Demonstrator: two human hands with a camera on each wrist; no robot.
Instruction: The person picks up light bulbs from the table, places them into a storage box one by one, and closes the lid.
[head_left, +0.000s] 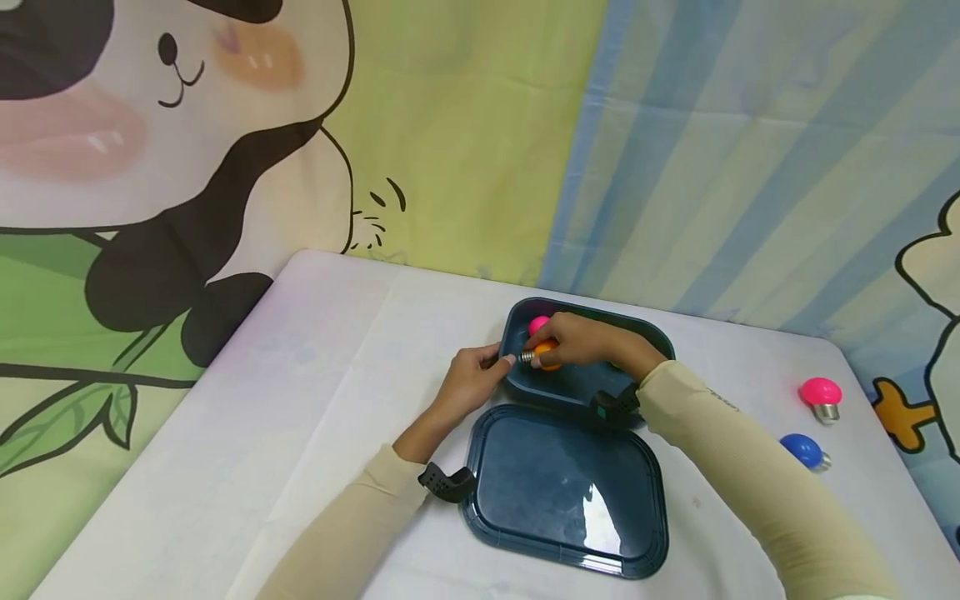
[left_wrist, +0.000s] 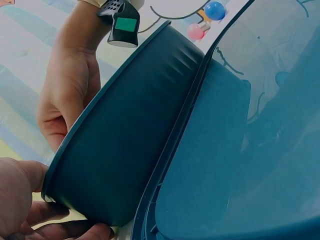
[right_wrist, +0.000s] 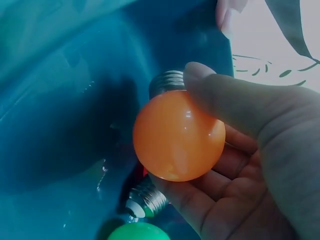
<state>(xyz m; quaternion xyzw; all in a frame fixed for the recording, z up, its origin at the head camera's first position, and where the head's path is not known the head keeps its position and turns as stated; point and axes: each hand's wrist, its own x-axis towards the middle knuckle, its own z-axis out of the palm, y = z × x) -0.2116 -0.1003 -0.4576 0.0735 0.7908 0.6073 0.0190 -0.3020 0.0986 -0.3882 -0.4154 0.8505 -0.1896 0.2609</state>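
My right hand (head_left: 581,337) pinches an orange light bulb (right_wrist: 177,135) between thumb and fingers, inside the dark teal plastic box (head_left: 570,385). The bulb's silver screw base points toward the box's left side. A pink bulb (head_left: 538,325) lies in the box just beyond these fingers. In the right wrist view a green bulb (right_wrist: 140,232) shows at the bottom edge, beside a silver screw base (right_wrist: 150,197). My left hand (head_left: 468,383) grips the box's left end, its thumb at the rim and its fingers below, as the left wrist view shows.
The box's lid (head_left: 562,492) lies flat on the white table (head_left: 337,400), in front of the box. Toward the table's right edge lie another pink bulb (head_left: 821,390) and a blue bulb (head_left: 801,450). A printed cloth (head_left: 465,142) hangs behind the table.
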